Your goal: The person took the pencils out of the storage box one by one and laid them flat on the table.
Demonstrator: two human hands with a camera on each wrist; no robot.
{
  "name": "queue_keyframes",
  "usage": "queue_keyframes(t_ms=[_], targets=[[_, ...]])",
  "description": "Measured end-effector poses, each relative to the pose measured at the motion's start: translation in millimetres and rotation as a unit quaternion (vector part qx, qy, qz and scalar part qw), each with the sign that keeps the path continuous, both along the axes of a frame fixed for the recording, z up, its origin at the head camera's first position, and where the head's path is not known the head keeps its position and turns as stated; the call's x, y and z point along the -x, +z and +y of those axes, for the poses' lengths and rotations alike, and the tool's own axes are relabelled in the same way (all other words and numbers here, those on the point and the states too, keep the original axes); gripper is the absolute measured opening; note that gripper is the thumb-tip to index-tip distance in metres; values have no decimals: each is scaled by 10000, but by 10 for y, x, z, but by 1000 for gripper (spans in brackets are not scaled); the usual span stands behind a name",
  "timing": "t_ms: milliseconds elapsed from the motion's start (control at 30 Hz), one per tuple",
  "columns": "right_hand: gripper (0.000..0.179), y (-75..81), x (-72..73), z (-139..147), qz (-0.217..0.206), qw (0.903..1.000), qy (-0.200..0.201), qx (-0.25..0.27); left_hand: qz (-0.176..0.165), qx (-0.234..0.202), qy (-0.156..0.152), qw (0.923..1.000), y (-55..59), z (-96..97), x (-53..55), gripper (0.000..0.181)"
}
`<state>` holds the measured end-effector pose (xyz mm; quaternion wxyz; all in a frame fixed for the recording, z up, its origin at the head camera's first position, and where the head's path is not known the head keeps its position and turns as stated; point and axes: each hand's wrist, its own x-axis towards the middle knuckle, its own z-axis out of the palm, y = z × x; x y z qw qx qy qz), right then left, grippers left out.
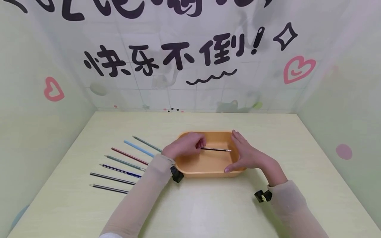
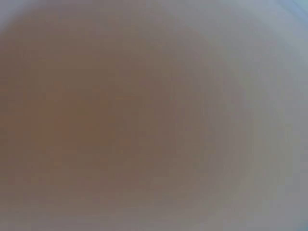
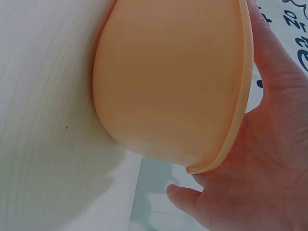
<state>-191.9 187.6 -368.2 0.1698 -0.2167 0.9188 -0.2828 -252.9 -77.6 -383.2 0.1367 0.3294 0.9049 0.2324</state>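
Note:
An orange plastic basin (image 1: 208, 174) sits on the table. My left hand (image 1: 188, 144) reaches over its left side, with curled fingers pinching one end of a dark pencil (image 1: 215, 149). The pencil lies across the inside of the basin, its pale end toward the right wall. My right hand (image 1: 248, 153) spreads along the basin's right end, the thumb at the front rim and the straight fingers at the back. In the right wrist view, the palm (image 3: 264, 168) lies against the basin's rim (image 3: 243, 96). The left wrist view is only a brown blur.
Left of the basin several pencils lie fanned out, among them a light blue pencil (image 1: 138, 148), a red one (image 1: 128, 155), a dark blue patterned one (image 1: 119, 170) and a black one (image 1: 111, 178). My left forearm covers some ends. A printed wall (image 1: 178, 96) stands behind the table.

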Motion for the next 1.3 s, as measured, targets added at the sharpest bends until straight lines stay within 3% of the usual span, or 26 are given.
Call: queue_keyframes(t_ms=[300, 600, 733, 1000, 1300], targets=[[137, -4, -10, 10, 1, 10000, -12, 72, 188, -490, 70, 9986, 261, -89, -54, 19], [137, 21, -16, -9, 23, 10000, 57, 53, 695, -693, 162, 9950, 663, -340, -347, 20], [137, 15, -17, -14, 0, 10000, 64, 58, 882, -622, 279, 9938, 770, -535, -505, 20], [136, -29, -13, -17, 5, 10000, 79, 33, 1239, -354, 666, 9894, 789, -1079, -780, 21], [135, -13, -28, -23, 69, 9999, 143, -40, 1601, 38, 938, 9826, 641, -1821, -1242, 28]])
